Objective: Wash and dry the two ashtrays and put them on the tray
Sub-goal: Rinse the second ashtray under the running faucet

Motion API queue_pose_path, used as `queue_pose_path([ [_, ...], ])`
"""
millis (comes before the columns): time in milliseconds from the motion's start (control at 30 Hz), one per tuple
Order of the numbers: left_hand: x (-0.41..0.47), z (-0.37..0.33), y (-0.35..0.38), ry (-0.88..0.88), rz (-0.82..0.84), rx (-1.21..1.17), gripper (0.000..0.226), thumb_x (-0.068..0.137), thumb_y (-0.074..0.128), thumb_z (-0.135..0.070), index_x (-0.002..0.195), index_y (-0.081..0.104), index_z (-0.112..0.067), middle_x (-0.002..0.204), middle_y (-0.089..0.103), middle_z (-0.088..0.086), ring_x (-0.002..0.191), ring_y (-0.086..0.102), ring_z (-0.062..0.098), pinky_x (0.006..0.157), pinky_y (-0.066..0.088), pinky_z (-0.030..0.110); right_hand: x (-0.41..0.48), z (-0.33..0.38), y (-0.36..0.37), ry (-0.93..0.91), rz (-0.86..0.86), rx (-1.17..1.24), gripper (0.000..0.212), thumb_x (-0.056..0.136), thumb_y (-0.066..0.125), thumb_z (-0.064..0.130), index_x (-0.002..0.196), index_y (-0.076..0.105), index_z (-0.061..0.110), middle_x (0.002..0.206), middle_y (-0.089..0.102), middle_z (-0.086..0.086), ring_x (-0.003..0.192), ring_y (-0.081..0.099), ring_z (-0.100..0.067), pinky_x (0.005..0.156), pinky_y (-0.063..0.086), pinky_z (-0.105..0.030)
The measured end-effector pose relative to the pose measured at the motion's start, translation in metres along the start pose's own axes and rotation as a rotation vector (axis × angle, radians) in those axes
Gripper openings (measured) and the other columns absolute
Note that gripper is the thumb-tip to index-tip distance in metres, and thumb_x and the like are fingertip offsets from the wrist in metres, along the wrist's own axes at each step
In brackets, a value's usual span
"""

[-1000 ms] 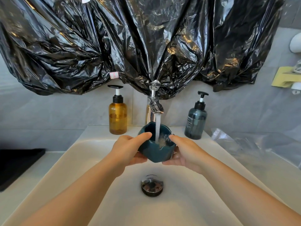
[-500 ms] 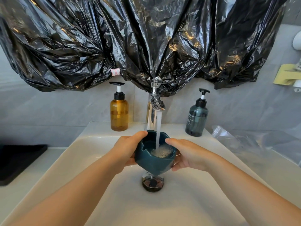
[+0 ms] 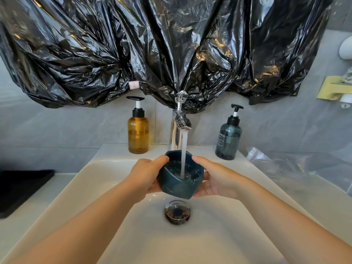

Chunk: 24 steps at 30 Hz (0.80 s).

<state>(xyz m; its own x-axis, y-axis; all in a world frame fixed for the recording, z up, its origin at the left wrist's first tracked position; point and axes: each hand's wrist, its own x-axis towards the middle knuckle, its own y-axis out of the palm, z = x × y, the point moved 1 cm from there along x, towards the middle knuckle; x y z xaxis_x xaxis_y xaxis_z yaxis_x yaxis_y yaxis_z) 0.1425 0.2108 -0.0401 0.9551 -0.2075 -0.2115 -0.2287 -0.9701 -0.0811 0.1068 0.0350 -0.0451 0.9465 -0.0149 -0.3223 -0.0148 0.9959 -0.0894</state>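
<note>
A dark teal ashtray (image 3: 180, 184) is held over the white sink (image 3: 106, 187), under the running chrome faucet (image 3: 179, 128). Water streams into its bowl, which holds water and bubbles. My left hand (image 3: 146, 176) grips its left side, thumb on the rim. My right hand (image 3: 215, 180) cups its right side, thumb on the rim too. A black tray (image 3: 21, 189) lies on the counter at the far left. No second ashtray is in view.
An amber pump bottle (image 3: 138, 134) stands left of the faucet and a dark teal pump bottle (image 3: 228, 141) right of it. The drain plug (image 3: 177, 212) sits below the ashtray. Black plastic sheeting (image 3: 152, 50) covers the wall above. Clear plastic (image 3: 285, 166) lies at the right.
The ashtray has been turned and levelled under the stream, its opening now facing more upward. Both hands have stayed on it, shifting slightly.
</note>
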Motion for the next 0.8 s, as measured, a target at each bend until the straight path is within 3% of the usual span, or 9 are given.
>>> queue_pose_path([
  [233, -0.001, 0.000, 0.000, -0.072, 0.100, -0.013, 0.047, 0.093, 0.050, -0.050, 0.118, 0.054, -0.010, 0.116, 0.065, 0.017, 0.095, 0.068, 0.033, 0.067, 0.060, 0.036, 0.003, -0.005, -0.001, -0.020, -0.057, -0.039, 0.041, 0.101, 0.035, 0.049, 0.125, 0.055, 0.022, 0.119, 0.068, -0.011, 0.107, 0.066, -0.030, 0.080, 0.058, -0.040],
  [333, -0.006, -0.002, 0.000, -0.179, 0.137, -0.017, 0.051, 0.089, 0.045, -0.062, 0.115, 0.037, -0.018, 0.129, 0.056, 0.021, 0.102, 0.066, 0.038, 0.079, 0.057, 0.043, 0.004, -0.005, 0.002, -0.026, -0.111, 0.014, 0.039, 0.102, 0.036, 0.043, 0.126, 0.054, 0.018, 0.114, 0.068, -0.011, 0.101, 0.067, -0.029, 0.074, 0.059, -0.039],
  [400, -0.007, -0.002, 0.002, -0.213, 0.164, -0.017, 0.047, 0.092, 0.046, -0.056, 0.118, 0.037, -0.018, 0.125, 0.057, 0.021, 0.102, 0.066, 0.038, 0.080, 0.056, 0.043, 0.004, -0.004, 0.003, -0.017, -0.127, 0.071, 0.035, 0.103, 0.038, 0.038, 0.125, 0.053, 0.016, 0.109, 0.068, -0.010, 0.096, 0.068, -0.028, 0.069, 0.060, -0.037],
  [467, -0.008, -0.002, 0.003, -0.197, 0.179, -0.109, 0.040, 0.096, 0.051, -0.041, 0.123, 0.045, -0.013, 0.115, 0.062, 0.018, 0.098, 0.067, 0.037, 0.071, 0.059, 0.041, 0.004, -0.002, 0.001, 0.013, -0.074, 0.144, 0.035, 0.100, 0.044, 0.033, 0.127, 0.053, 0.013, 0.116, 0.066, -0.015, 0.096, 0.069, -0.029, 0.069, 0.061, -0.038],
  [533, -0.008, -0.003, 0.003, -0.158, 0.127, -0.221, 0.029, 0.096, 0.053, -0.032, 0.116, 0.052, -0.010, 0.108, 0.066, 0.016, 0.093, 0.067, 0.035, 0.061, 0.059, 0.041, 0.000, 0.000, -0.002, 0.060, 0.019, 0.124, 0.038, 0.097, 0.050, 0.032, 0.127, 0.053, 0.009, 0.119, 0.066, -0.018, 0.092, 0.071, -0.030, 0.070, 0.061, -0.035],
  [633, -0.001, -0.001, -0.003, -0.026, -0.023, -0.095, 0.026, 0.094, 0.054, -0.038, 0.104, 0.055, -0.014, 0.103, 0.068, 0.013, 0.092, 0.068, 0.030, 0.067, 0.060, 0.038, -0.004, 0.002, -0.005, 0.097, 0.071, -0.074, 0.050, 0.093, 0.050, 0.045, 0.125, 0.054, 0.006, 0.101, 0.070, -0.015, 0.086, 0.071, -0.025, 0.072, 0.058, -0.030],
  [800, 0.004, 0.003, -0.004, 0.077, -0.049, 0.028, 0.031, 0.091, 0.056, -0.044, 0.104, 0.058, -0.016, 0.097, 0.066, 0.007, 0.088, 0.063, 0.022, 0.066, 0.057, 0.030, 0.002, -0.002, -0.001, 0.001, 0.083, -0.165, 0.055, 0.092, 0.042, 0.063, 0.121, 0.062, 0.020, 0.122, 0.066, -0.018, 0.090, 0.069, -0.025, 0.075, 0.057, -0.029],
])
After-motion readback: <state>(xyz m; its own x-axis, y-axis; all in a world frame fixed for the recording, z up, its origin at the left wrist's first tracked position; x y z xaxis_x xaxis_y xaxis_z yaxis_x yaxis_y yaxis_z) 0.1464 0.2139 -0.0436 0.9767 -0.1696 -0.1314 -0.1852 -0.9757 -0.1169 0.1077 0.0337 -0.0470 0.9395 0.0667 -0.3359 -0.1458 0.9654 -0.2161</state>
